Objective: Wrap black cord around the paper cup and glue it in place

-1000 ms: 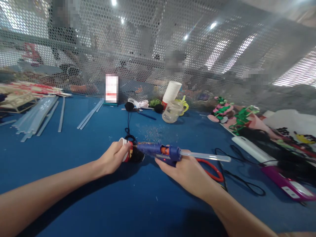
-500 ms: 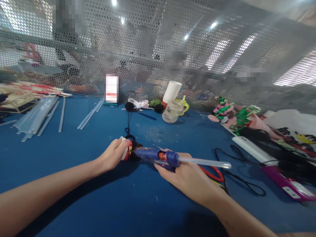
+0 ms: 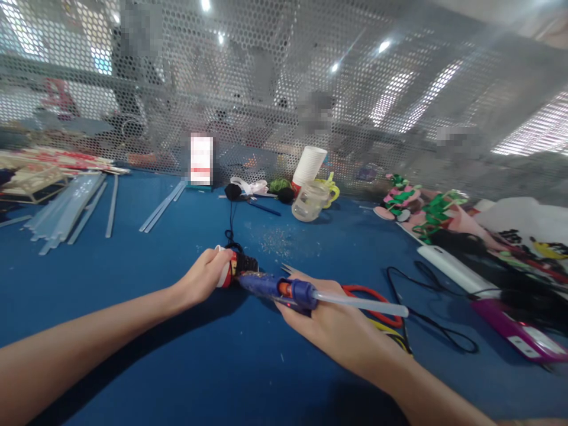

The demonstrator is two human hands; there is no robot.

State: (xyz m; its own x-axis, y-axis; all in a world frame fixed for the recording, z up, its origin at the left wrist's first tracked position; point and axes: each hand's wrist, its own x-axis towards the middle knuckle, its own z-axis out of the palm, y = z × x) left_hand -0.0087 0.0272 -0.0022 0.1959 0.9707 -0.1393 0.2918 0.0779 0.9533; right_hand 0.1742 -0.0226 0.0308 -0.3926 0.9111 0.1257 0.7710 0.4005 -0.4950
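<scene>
My left hand (image 3: 203,277) is closed round a red and white paper cup (image 3: 226,274) lying on its side. Black yarn (image 3: 247,264) is wound about the cup's right part, and a strand runs back to a black yarn ball (image 3: 232,191). In my right hand (image 3: 335,322) is a blue glue gun (image 3: 266,286), its nozzle against or close beside the cup; exact contact is hidden. A clear glue stick (image 3: 361,303) juts from the gun's rear. Scissors with red handles (image 3: 393,319) lie partly behind my right hand.
Loose glue sticks (image 3: 68,207) lie at the left. Behind are a lit screen (image 3: 201,160), stacked white cups (image 3: 310,161) and a clear plastic cup (image 3: 309,203). At right, black cables (image 3: 444,325) run by a purple and white power strip (image 3: 510,328). A perforated metal panel (image 3: 266,77) closes the back.
The glue gun has shifted slightly left and down, its nozzle now lower on the cup. More of the black yarn and scissors shows. My left hand has stayed nearly still.
</scene>
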